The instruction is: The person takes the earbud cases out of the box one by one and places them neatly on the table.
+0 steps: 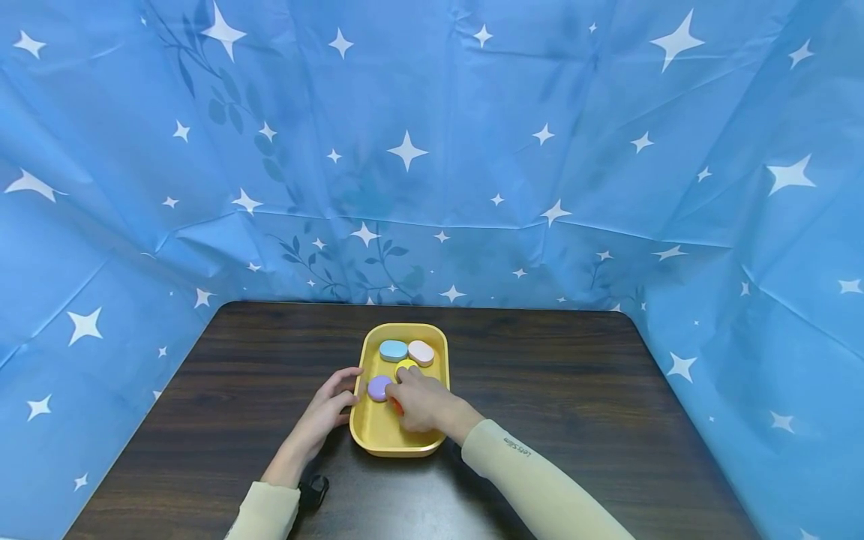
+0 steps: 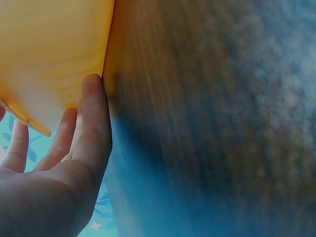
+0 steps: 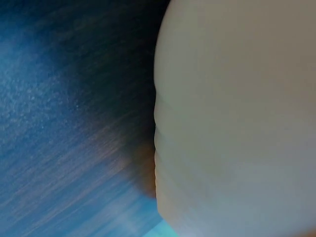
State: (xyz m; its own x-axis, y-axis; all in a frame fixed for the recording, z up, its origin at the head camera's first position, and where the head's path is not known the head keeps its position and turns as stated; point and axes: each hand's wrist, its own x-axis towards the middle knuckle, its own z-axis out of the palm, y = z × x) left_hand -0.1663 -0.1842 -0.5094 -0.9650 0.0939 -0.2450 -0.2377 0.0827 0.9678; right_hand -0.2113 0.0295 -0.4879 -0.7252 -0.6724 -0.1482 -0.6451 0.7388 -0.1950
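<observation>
A yellow tray stands on the dark table with its long sides running away from me. My left hand is at its left wall, fingers extended and fingertips touching the side, as the left wrist view also shows. Over the tray's right half, my right hand reaches down with curled fingers around a red-orange piece, mostly hidden under the hand. Close to those fingers lie a purple round piece and a yellow piece, partly covered. Farther back are a blue oval piece and a pale pink one.
The dark wood-grain table extends to both sides of the tray. Behind it hangs a blue cloth with white stars. A black band sits at the left wrist. Pale sleeve fabric fills much of the right wrist view.
</observation>
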